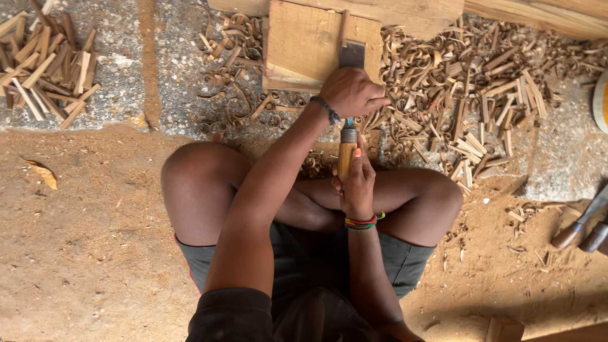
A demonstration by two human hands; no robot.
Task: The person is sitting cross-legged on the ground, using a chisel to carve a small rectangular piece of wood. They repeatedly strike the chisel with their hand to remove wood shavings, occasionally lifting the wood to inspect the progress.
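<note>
gripping one chisel (pixel 347 149), both hands, left hand (pixel 352 92) and right hand (pixel 356 183), over one wooden block (pixel 304 44).

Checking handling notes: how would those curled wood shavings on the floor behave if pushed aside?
The wood shavings look thin and curled, so probably very light and brittle. They lie loose and tangled, so they would likely scatter or clump rather than slide together.

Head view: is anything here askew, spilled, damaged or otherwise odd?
Nothing stands out. The left hand presses on the chisel blade against the wooden board; the right hand grips its handle. Wood shavings litter the ground, and a pile of cut sticks lies apart.
</note>
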